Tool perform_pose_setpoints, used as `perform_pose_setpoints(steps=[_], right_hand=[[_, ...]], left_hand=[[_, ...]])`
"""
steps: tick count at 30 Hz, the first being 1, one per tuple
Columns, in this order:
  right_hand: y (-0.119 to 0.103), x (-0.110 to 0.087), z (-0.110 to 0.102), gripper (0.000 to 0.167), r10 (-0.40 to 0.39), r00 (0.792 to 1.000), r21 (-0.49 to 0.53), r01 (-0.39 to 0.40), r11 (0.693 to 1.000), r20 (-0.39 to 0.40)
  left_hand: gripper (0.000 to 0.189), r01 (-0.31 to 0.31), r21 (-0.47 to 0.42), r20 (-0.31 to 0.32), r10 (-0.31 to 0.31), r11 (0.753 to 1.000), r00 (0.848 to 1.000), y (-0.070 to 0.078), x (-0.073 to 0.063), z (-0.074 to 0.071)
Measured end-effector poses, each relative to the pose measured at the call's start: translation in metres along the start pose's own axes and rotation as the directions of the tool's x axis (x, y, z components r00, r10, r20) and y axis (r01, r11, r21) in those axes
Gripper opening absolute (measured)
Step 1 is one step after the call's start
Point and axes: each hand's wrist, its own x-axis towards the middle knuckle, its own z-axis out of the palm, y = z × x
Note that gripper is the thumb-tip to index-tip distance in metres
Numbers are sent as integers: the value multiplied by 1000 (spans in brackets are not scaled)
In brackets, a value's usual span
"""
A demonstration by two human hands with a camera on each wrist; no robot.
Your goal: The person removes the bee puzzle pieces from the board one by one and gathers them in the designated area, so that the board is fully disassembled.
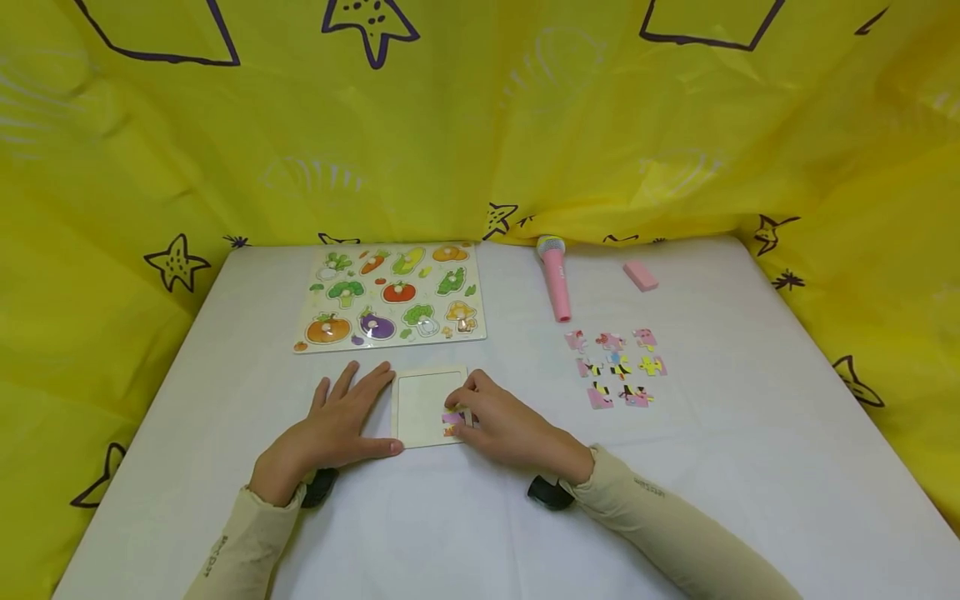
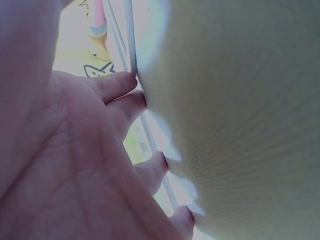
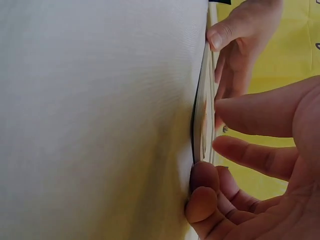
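Note:
A shallow pale puzzle tray (image 1: 395, 412) lies flat on the white table. My left hand (image 1: 333, 429) rests at its left side, fingers spread, the thumb on the near left corner. A pink and orange jigsaw piece (image 1: 452, 420) lies in the tray's near right corner, partly covered by my right hand (image 1: 513, 429), whose thumb and index finger pinch it. In the right wrist view, the other fingertips (image 3: 202, 204) curl down beside the tray's edge (image 3: 201, 100). The left wrist view shows the left fingertips (image 2: 160, 161) down at the table.
Several loose jigsaw pieces (image 1: 615, 367) lie in rows to the right. Behind the tray is a vegetable knob-puzzle board (image 1: 390, 312). A pink toy microphone (image 1: 556, 283) and a pink block (image 1: 641, 276) sit at the back right. Yellow cloth (image 1: 465, 150) hangs around the table (image 1: 720, 467).

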Motion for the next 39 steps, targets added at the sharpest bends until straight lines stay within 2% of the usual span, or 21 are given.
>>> perform_pose_setpoints(steps=[7, 14, 21, 26, 29, 32, 37, 39], right_hand=[[-2, 4, 1, 26, 1, 999, -49, 0, 999, 33], [-4, 5, 2, 18, -19, 999, -48, 21, 999, 43], [-4, 6, 3, 18, -41, 999, -28, 42, 999, 18], [-3, 6, 3, 9, -57, 998, 0, 57, 998, -5], [-4, 7, 2, 10, -72, 997, 26, 73, 997, -25], [-4, 6, 1, 12, -44, 998, 76, 46, 996, -35], [-3, 2, -5, 13, 53, 998, 167, -45, 985, -41], [-1, -2, -7, 13, 67, 996, 182, -55, 982, -61]], left_hand=[[105, -3, 7, -5, 3, 1000, 1000, 1, -1, 0], [106, 0, 0, 3, 0, 1000, 1000, 1, 0, 0], [106, 11, 11, 12, -11, 1000, 1000, 2, 0, 0], [106, 8, 4, 13, -8, 1000, 1000, 3, 0, -1], [106, 6, 7, 10, -6, 1000, 1000, 2, 0, -1], [106, 11, 4, 11, -11, 1000, 1000, 1, 1, -1], [106, 18, -2, 18, -18, 1000, 1000, 1, 2, 0], [106, 19, -2, 21, -19, 1000, 1000, 0, 2, 0]])
